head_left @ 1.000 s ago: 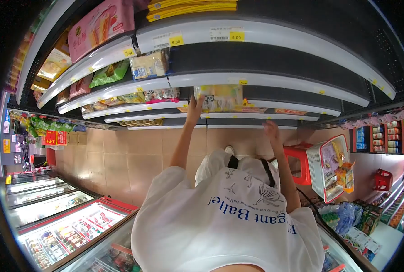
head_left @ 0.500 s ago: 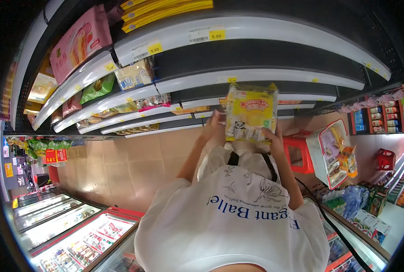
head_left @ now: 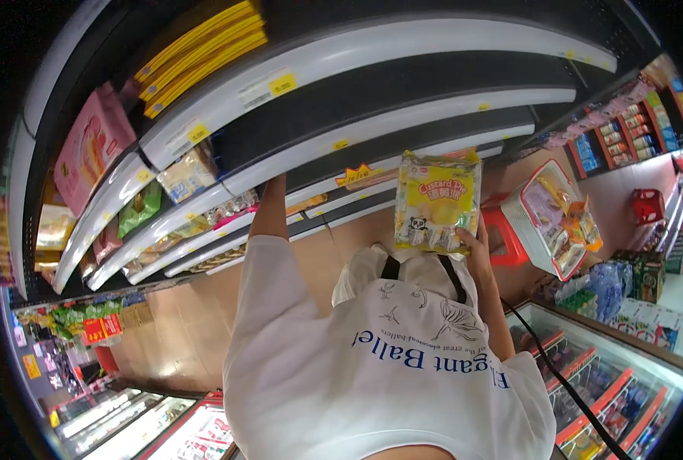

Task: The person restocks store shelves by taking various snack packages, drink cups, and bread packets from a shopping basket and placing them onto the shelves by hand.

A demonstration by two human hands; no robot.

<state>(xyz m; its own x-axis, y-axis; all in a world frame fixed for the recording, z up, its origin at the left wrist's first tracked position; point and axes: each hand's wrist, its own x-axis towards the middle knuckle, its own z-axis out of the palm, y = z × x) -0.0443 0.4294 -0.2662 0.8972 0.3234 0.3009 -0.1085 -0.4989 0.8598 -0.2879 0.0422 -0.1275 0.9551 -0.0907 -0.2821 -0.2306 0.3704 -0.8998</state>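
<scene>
My right hand (head_left: 473,244) grips the lower right edge of a yellow and clear bag of custard pies (head_left: 438,201), its printed front facing up towards me. The thumb lies over the bag's front and the other fingers are behind it. My left forearm (head_left: 271,215) reaches up to the left, in between two shelves. The left hand itself is hidden behind the white front edge of a shelf (head_left: 288,175). Nearest to that arm are small packets with pink wrapping (head_left: 234,211) on the shelf to its left.
On the upper left stand a pink pack (head_left: 94,149) and stacked yellow packs (head_left: 202,57). A striped basket of snacks (head_left: 544,218) sits by a red stool (head_left: 502,234) at my right. Freezers line the back, and a black cable (head_left: 564,376) hangs on my right.
My left hand has left the bag's side and gone up into the shelf, out of sight. My right hand keeps the bag. The view has turned, tilting the shelves.
</scene>
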